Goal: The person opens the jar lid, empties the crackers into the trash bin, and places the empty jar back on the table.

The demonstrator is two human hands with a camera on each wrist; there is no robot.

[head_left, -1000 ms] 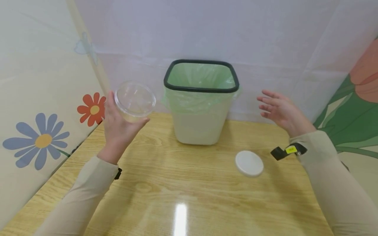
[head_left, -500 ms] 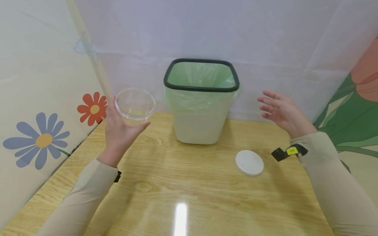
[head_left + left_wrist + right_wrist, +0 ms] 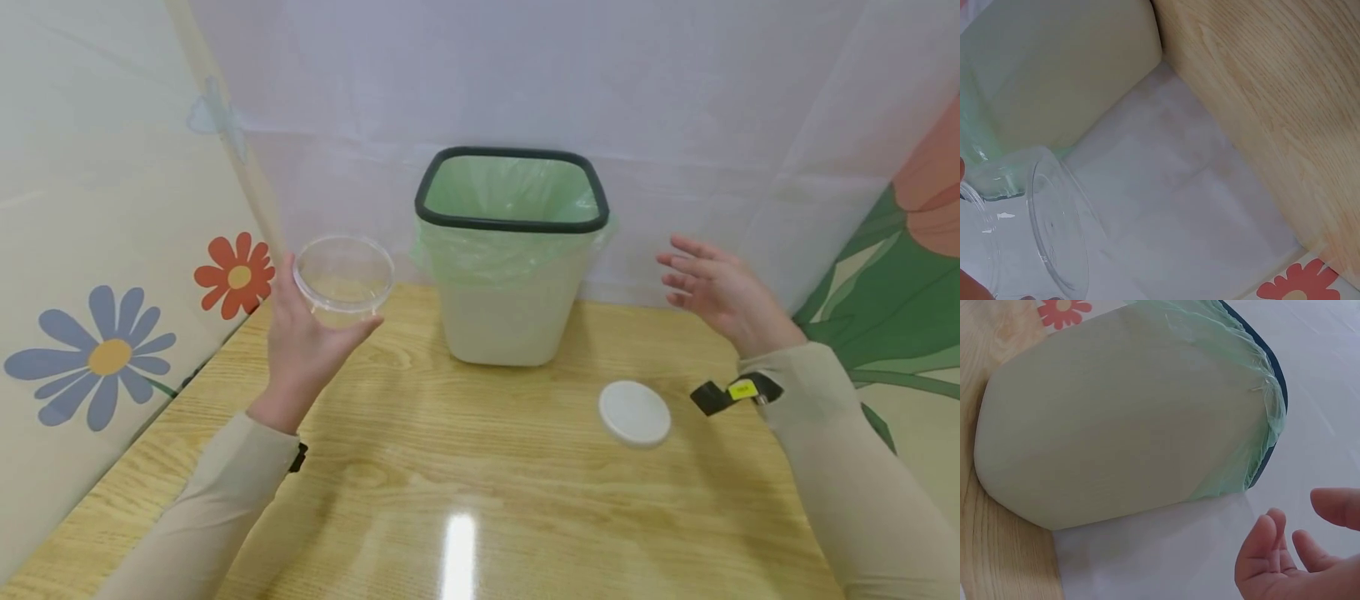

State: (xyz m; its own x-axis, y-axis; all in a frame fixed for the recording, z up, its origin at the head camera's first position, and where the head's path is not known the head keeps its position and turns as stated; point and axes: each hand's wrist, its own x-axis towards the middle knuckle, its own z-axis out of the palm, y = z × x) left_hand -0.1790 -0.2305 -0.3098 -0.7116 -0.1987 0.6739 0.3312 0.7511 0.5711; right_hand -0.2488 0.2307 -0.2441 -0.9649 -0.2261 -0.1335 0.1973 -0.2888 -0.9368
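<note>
My left hand grips a clear round plastic container above the table, left of the bin, with thumb and fingers around its side. In the left wrist view the see-through container shows at the lower left, and only bits of the fingers appear. My right hand hovers to the right of the bin, holding nothing, its fingers loosely bent and apart. Below it on the table lies a white round lid. The right wrist view catches the fingers of that right hand beside the bin's rim.
A pale bin with a black rim and a green liner bag stands at the back of the wooden table. Behind it hangs a white cloth; flower-printed panels flank both sides.
The container in my left hand has come down slightly and tilted, so its opening looks flatter. My right hand has barely shifted. Bin and lid stay put.
</note>
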